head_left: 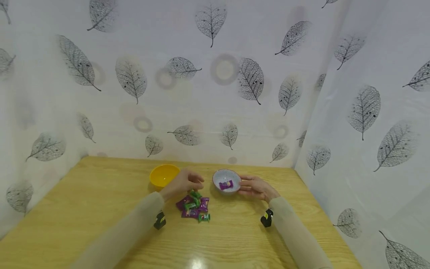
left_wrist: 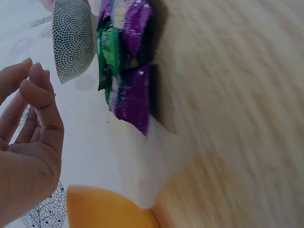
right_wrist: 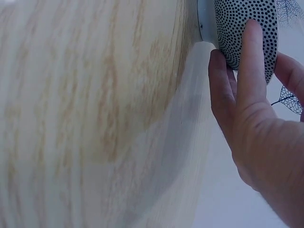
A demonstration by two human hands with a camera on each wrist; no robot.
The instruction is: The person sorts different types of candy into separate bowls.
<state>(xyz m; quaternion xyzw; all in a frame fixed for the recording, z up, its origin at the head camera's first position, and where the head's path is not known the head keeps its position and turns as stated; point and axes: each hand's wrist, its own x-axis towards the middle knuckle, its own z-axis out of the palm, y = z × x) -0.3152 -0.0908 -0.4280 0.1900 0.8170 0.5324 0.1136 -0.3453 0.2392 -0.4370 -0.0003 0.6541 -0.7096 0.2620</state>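
My left hand (head_left: 184,183) hovers just above a pile of wrapped candies, its fingers loosely bent. In the left wrist view the thumb and fingertips of the left hand (left_wrist: 35,116) come close together, and nothing shows between them. The pile mixes purple-wrapped candies (head_left: 190,213) and green-wrapped candies (head_left: 204,217). My right hand (head_left: 256,188) touches the right side of a speckled bowl (head_left: 220,175) with extended fingers. One finger lies along the bowl's dotted outer wall (right_wrist: 232,33) in the right wrist view. A purple candy (head_left: 226,185) lies inside that bowl.
A yellow bowl (head_left: 164,173) stands left of the pile, partly behind the left hand and wrist. Everything sits on a wood-grain table (head_left: 228,239). Behind and to the right hangs a pale curtain (head_left: 215,108) printed with dark leaves.
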